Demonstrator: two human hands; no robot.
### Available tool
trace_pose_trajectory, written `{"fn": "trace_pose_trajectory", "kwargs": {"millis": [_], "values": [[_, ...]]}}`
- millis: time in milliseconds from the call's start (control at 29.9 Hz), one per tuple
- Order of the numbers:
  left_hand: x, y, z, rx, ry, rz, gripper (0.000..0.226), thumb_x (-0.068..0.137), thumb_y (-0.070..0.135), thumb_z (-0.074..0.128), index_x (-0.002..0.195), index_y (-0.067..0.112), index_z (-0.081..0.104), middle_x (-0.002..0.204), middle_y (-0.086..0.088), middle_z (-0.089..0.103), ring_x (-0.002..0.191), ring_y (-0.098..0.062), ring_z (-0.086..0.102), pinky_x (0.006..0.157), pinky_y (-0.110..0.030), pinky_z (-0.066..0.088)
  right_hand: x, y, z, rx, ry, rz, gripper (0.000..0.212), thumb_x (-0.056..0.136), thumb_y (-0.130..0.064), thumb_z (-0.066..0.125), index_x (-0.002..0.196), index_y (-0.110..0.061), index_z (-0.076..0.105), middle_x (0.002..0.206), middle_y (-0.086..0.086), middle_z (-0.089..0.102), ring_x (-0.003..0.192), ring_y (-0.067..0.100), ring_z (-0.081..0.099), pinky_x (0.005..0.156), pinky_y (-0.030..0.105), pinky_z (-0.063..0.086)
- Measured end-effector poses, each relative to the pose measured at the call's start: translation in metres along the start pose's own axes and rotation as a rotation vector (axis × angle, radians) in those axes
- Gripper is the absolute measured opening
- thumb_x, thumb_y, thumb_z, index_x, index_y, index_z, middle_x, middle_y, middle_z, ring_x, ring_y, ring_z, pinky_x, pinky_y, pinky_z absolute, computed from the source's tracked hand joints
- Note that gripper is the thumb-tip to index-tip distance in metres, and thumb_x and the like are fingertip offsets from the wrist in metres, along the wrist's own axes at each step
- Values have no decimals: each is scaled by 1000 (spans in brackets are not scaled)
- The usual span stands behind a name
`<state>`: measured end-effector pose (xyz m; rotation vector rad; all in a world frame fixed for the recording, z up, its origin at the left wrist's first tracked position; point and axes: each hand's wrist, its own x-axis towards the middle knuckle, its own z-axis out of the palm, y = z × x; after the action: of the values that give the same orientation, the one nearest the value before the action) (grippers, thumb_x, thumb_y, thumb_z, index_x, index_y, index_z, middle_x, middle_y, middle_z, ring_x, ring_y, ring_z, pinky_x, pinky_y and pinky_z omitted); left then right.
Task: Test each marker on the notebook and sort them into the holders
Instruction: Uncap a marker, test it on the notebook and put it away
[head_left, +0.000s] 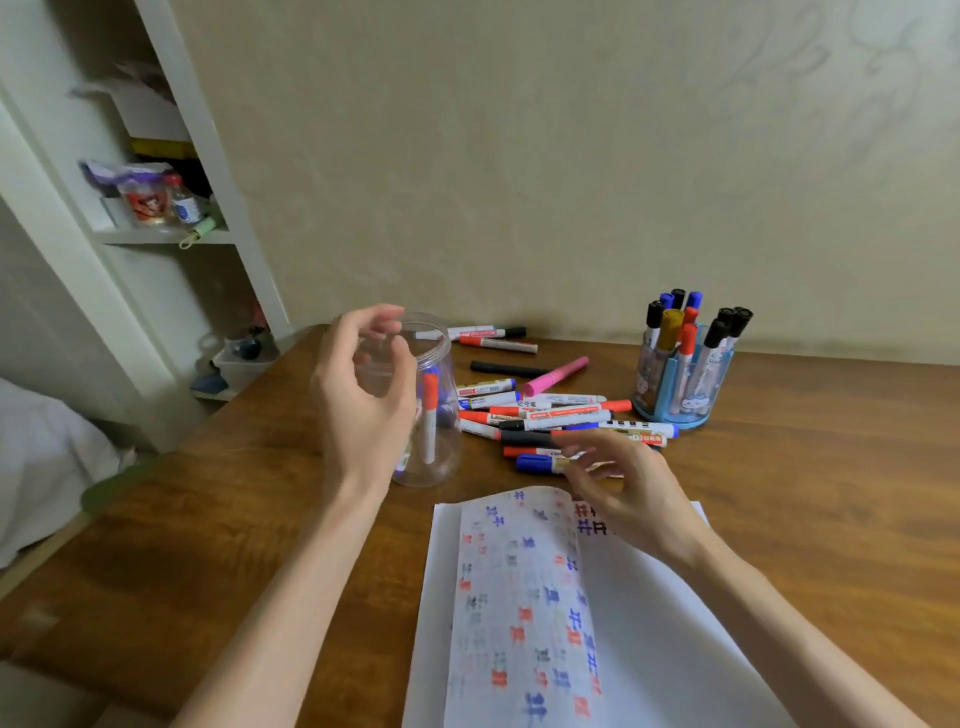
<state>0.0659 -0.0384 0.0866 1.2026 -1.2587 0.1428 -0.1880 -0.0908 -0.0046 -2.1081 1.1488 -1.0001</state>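
**Markers (550, 415) heaped mid-table, next pick at the pile's near edge**

Your left hand (363, 400) hangs loosely curled in front of the clear jar (441, 467), gripping nothing; a red-capped marker (429, 415) stands inside. Your right hand (623, 488) reaches over the notebook (649, 623) to a blue-capped marker (535, 462); blur hides whether your fingers have closed on it. Lift it carelessly and the crossed neighbours may roll across the table (831, 467). That left hand sits close enough to tip the light jar. The curled page could also smear fresh ink under your wrist
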Motion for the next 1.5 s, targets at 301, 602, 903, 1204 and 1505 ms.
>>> {"fn": "trace_pose_trajectory", "kwargs": {"millis": [301,602,903,1204,1505], "values": [[-69,44,68,-185,-432,-65,28,98,11,65,124,19,62,110,8,66,98,-10,67,75,-15,51,-20,31,-41,-215,95,126,19,94,-23,76,108,-36,75,99,-14,71,90,4,64,76,24,56],[-122,35,104,-233,-673,-347,26,97,7,62,116,25,64,106,13,67,88,-10,69,68,-16,49,-20,50,-30,-356,138,97,23,88,-32,82,107,-25,71,102,-8,68,95,18,57,78,35,50],[-130,7,98,-123,-609,-238,36,93,3,70,119,27,64,116,13,63,105,-4,62,73,-23,59,-20,41,-42,-234,108,133,17,97,-25,75,114,-23,74,96,-19,60,90,7,59,75,16,49],[-129,1,96,-25,-550,-196,35,98,26,67,133,27,66,124,20,60,119,6,52,98,-23,51,-37,30,-68,423,192,130,18,104,-24,65,114,-10,72,98,4,75,88,16,70,77,23,54],[-128,13,94,-157,-674,-56,43,89,35,71,128,17,70,120,11,71,115,-4,63,89,-25,57,-42,15,-35,601,137,270,27,94,-35,75,84,-10,75,69,10,64,60,19,55,57,30,46]]}}
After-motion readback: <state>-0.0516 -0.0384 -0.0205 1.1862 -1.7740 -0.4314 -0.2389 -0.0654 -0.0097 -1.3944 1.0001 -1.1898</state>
